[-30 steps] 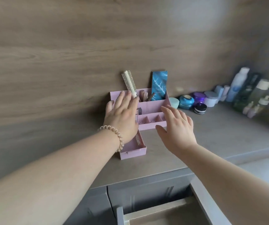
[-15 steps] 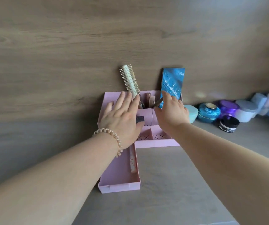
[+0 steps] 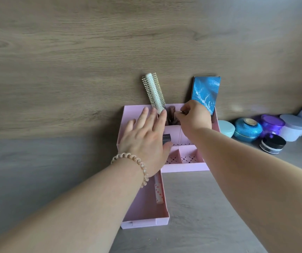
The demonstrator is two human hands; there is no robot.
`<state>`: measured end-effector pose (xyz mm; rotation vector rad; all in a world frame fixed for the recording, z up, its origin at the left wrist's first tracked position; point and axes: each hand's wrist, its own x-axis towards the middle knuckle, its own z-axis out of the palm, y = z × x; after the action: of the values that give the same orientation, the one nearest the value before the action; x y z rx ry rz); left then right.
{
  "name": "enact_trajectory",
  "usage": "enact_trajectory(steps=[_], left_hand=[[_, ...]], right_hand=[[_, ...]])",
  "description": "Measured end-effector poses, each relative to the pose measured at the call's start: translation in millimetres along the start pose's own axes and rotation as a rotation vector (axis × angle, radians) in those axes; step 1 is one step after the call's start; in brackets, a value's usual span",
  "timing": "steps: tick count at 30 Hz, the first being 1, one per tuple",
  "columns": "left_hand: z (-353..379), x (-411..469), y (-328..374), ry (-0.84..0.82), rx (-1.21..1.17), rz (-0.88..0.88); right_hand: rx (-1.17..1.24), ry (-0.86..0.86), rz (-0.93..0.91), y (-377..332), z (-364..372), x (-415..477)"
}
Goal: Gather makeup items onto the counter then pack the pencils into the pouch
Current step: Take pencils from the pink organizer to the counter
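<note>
Pencils (image 3: pixel 172 115) upright in organizer (image 3: pixel 128 111); right hand (image 3: pixel 195 117) seemingly pinches one; left hand (image 3: pixel 143 139) flat alongside, released.

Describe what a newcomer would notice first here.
The pink organizer stands out against the wood wall, its drawer pulled out toward the camera, with a round hairbrush and a blue patterned box standing at its back. The left hand lies flat across its top, while the right hand pinches what looks like a dark pencil in a back compartment.
</note>
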<state>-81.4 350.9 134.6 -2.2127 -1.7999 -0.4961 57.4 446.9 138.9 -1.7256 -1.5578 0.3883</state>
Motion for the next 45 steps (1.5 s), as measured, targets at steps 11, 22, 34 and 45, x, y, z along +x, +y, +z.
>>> enact_trajectory(steps=[11, 22, 34, 45], left_hand=[[-5, 1, -1, -0.091, -0.029, -0.023], [-56, -56, 24, -0.078, -0.211, 0.111], [-158, -164, 30, -0.291, -0.927, 0.234], [-243, -282, 129, -0.726, -1.178, 0.512]], right_hand=[[0.244, 0.227, -0.143, -27, -60, -30], [0.662, 0.156, 0.113, -27, -118, -146], [0.605, 0.341, 0.271, -82, -218, -338], [0.51, 0.604, 0.427, -87, -318, -540]])
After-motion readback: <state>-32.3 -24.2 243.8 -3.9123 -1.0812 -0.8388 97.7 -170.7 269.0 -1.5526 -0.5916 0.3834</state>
